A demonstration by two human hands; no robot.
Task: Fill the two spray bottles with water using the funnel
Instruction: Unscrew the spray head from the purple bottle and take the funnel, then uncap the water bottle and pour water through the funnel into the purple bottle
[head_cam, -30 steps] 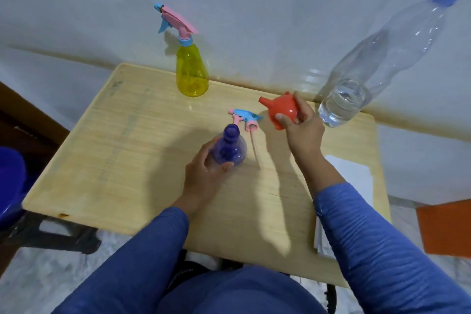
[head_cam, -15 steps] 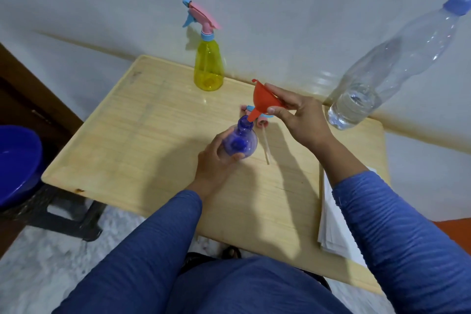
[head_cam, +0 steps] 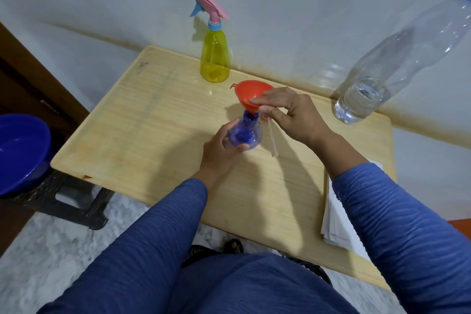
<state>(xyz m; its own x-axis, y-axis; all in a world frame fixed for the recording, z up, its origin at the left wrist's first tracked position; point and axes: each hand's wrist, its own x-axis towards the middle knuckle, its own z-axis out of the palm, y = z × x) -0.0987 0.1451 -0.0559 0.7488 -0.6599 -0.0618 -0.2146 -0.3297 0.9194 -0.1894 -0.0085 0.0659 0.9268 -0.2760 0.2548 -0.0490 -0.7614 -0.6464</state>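
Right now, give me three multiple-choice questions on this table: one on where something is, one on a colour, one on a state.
1. Where is the orange funnel?
A. On the purple bottle's neck
B. Flat on the table
C. In the blue basin

2. What colour is the capped spray bottle by the wall?
A. Green
B. Yellow
C. Clear

3. What is the left hand doing?
A. Resting open
B. Lifting the water bottle
C. Gripping the purple bottle

Answers: 1 A, its spout sits in the open neck, held by the right hand; 2 B, yellow body; 3 C, fingers wrap its body.
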